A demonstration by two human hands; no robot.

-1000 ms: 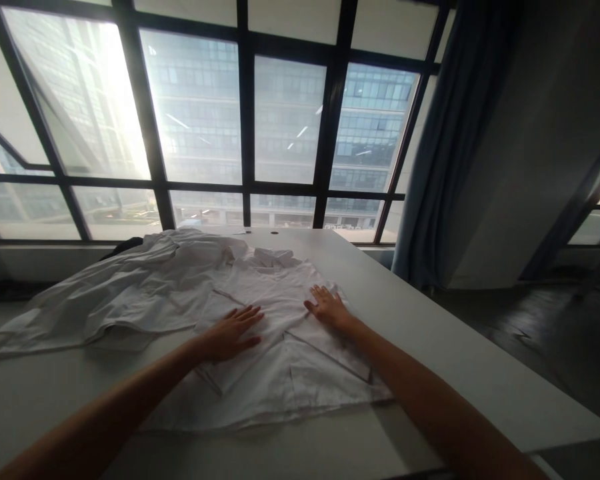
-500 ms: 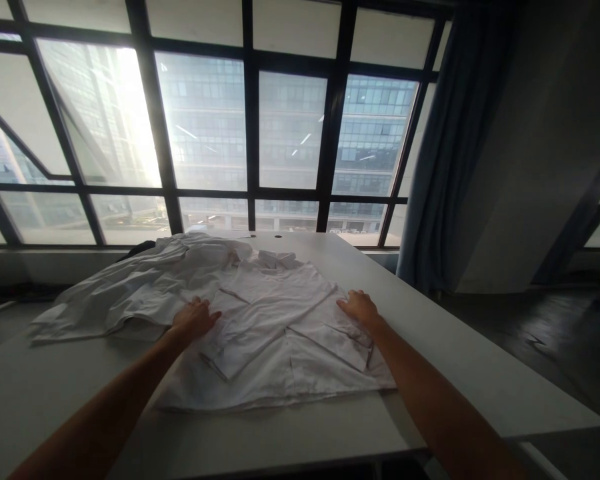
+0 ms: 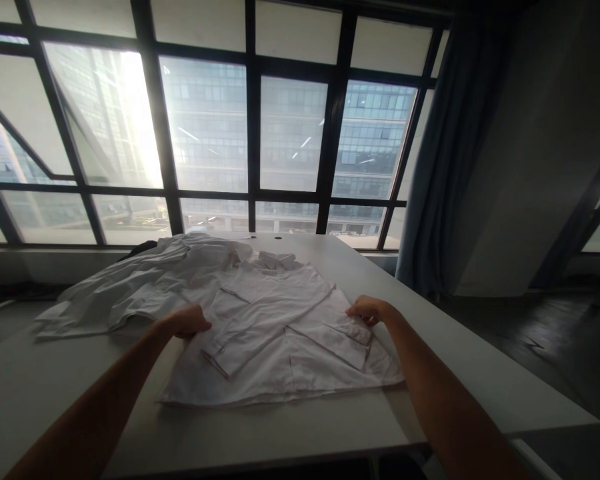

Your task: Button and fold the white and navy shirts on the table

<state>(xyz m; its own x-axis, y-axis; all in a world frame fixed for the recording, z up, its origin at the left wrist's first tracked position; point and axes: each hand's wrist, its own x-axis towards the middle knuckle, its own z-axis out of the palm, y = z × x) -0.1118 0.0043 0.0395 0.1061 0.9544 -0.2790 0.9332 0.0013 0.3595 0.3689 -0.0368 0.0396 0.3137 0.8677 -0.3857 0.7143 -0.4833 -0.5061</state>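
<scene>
A white shirt lies spread out near the middle of the desk, its collar toward the windows and its hem toward the person, close to the near edge. Both sleeves are folded in over the front, making long slanting edges, with one cuff at the lower left and the other at the lower right. The cloth is mostly flat, with fine wrinkles over the chest and a faint vertical line down the lower middle; the hem runs in a gentle curve, its corners flaring outward. The right hand pinches the shirt's right side between thumb and fingers. The left hand is curled in at the left side, touching the shirt; its fingertips are hidden, so whether it grips cloth cannot be told. Beyond it, a rumpled heap of white cloth lies against the shirt's upper left, with something dark showing behind. A blue curtain hangs beside the windows.
</scene>
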